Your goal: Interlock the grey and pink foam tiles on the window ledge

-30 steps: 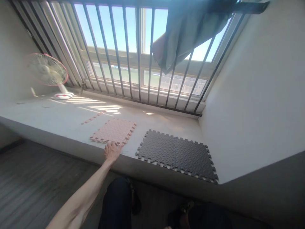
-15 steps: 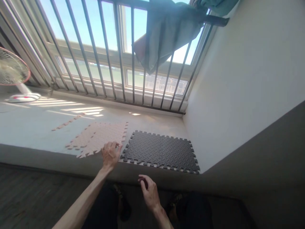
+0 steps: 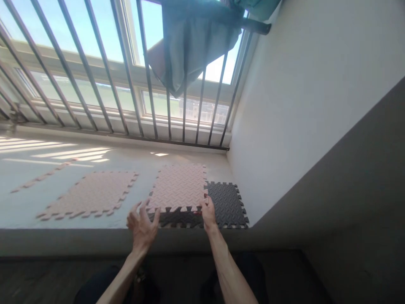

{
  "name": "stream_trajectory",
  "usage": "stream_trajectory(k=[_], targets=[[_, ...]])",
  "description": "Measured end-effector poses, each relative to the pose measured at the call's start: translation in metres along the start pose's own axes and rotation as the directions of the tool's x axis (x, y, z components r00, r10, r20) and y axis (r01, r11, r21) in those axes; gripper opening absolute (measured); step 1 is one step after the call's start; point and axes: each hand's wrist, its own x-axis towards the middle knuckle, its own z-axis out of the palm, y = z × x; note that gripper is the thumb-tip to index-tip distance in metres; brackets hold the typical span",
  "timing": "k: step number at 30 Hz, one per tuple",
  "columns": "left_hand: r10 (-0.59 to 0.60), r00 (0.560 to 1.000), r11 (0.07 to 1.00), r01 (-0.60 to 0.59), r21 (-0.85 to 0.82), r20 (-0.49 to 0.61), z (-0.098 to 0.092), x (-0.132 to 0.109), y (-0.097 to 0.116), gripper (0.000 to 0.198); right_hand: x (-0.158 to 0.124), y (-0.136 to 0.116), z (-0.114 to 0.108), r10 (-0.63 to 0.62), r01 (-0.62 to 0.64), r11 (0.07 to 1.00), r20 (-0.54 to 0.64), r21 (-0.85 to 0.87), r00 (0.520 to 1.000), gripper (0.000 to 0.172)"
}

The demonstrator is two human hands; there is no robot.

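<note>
A pink interlocking foam mat tile [image 3: 179,188] is over the left part of the black foam mat tiles [image 3: 224,204], covering most of the left one. My right hand [image 3: 209,215] grips the pink tile by its front right corner, thumb on top. At the front left corner is my left hand [image 3: 142,226], its fingers spread and curved. The left thumb meets the tile's front edge; whether the other fingers touch it I cannot tell. Another pink foam mat tile [image 3: 93,192] lies flat to the left, with a narrow pink edge strip [image 3: 46,175] farther left.
The tiles lie on a pale window ledge [image 3: 19,211] whose front edge drops to a dark floor. Metal bars [image 3: 126,97] stand along the back, with a grey-green cloth [image 3: 186,50] hanging over them. A white wall [image 3: 300,84] closes off the right side.
One pink tile has moved right, from the pink pile onto the black tiles. My right hand has come up and taken its corner. The view has shifted right; the fan is out of sight.
</note>
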Motion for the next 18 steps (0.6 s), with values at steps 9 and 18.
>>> stream_trajectory(k=[9,18], targets=[[-0.145,0.721,0.462,0.655,-0.598,0.678,0.115,0.054,0.043,0.075,0.104,-0.031,-0.123,-0.018,0.006,0.996,-0.129,-0.09,0.991,0.061],[-0.17,0.684,0.474,0.688,-0.549,0.71,0.228,0.082,0.098,0.062,0.214,-0.034,-0.168,-0.142,0.078,0.935,-0.162,-0.346,0.977,0.049]])
